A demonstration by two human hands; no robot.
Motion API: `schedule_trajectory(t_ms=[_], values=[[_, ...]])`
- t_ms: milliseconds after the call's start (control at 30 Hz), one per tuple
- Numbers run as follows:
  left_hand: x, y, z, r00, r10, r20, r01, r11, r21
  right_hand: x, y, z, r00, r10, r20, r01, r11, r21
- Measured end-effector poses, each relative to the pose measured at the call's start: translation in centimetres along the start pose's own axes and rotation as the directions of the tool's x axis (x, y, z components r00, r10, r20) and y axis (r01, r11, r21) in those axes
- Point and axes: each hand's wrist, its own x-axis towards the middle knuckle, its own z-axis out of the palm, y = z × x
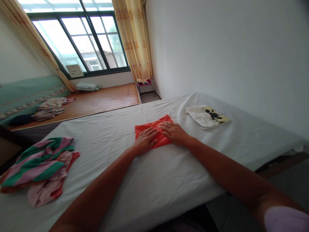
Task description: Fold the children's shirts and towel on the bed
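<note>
White sheet [103, 135] bears striped clothes [41, 161], red cloth [162, 140], folded garment [199, 116].

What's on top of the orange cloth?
Your left hand and right hand lie on the cloth. The parts beneath them are covered, so those can't be seen.

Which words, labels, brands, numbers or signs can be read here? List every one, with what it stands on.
None can be read.
Square clock-like object at the window: marks too small and blurred to read.
Folded white cloth: a dark figure on yellow, no legible words.
Orange-red cloth under the hands: no lettering shows.
</note>
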Motion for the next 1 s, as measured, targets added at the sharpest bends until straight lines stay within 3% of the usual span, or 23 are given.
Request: schedule_trajectory(t_ms=[67,167,233,267,300,367,433,467,533,667,833,1000], values=[[-0.2,0.8,0.2,0.995,0.041,0.09,-0.043,0.999,0.013,0.2,0.6,1.0,0.991,0.1,0.086,-0.099,0.995,-0.022],[-0.3,0.4,-0.1,0.989,0.085,0.117,-0.08,0.996,-0.046,0.3,2.8,1.8,0.955,0.27,0.12,-0.267,0.963,-0.04],[-0.3,-0.7,-0.3,0.999,0.029,0.027,-0.027,0.995,-0.097,0.2,4.2,1.8,0.94,0.327,0.092,-0.326,0.945,-0.034],[-0.2,-1.5,-0.4,0.997,-0.056,-0.047,0.051,0.993,-0.106,0.2,4.7,1.8,0.933,0.353,0.067,-0.352,0.936,-0.027],[-0.2,-2.3,-0.5,0.977,-0.174,-0.121,0.161,0.981,-0.107,0.1,5.0,1.7,0.925,0.378,0.04,-0.377,0.926,-0.02],[-0.3,-3.9,-0.5,0.878,-0.43,-0.21,0.418,0.903,-0.101,-0.2,5.3,1.5,0.904,0.428,0.004,-0.428,0.904,-0.01],[-0.6,-5.1,-0.3,0.793,-0.577,-0.196,0.57,0.816,-0.096,-0.3,5.3,1.3,0.888,0.46,0.009,-0.46,0.888,-0.006],[-0.7,-5.4,-0.2,0.779,-0.602,-0.177,0.591,0.798,-0.113,-0.3,5.2,1.3,0.885,0.465,0.017,-0.465,0.885,-0.001],[-0.8,-5.4,-0.2,0.807,-0.566,-0.169,0.533,0.821,-0.206,-0.2,5.0,1.3,0.887,0.462,0.016,-0.462,0.886,0.023],[-0.2,-3.2,-1.2,0.868,-0.413,-0.274,0.253,0.844,-0.473,0.2,5.1,1.8,0.885,0.465,-0.017,-0.456,0.874,0.166],[0.3,1.4,-4.9,0.924,-0.198,-0.326,-0.093,0.712,-0.696,0.3,6.2,2.2,0.875,0.481,-0.042,-0.389,0.754,0.53],[-0.3,3.9,-7.1,0.979,-0.075,-0.19,-0.121,0.538,-0.834,0.1,6.1,1.1,0.903,0.426,0.059,-0.304,0.535,0.788]])
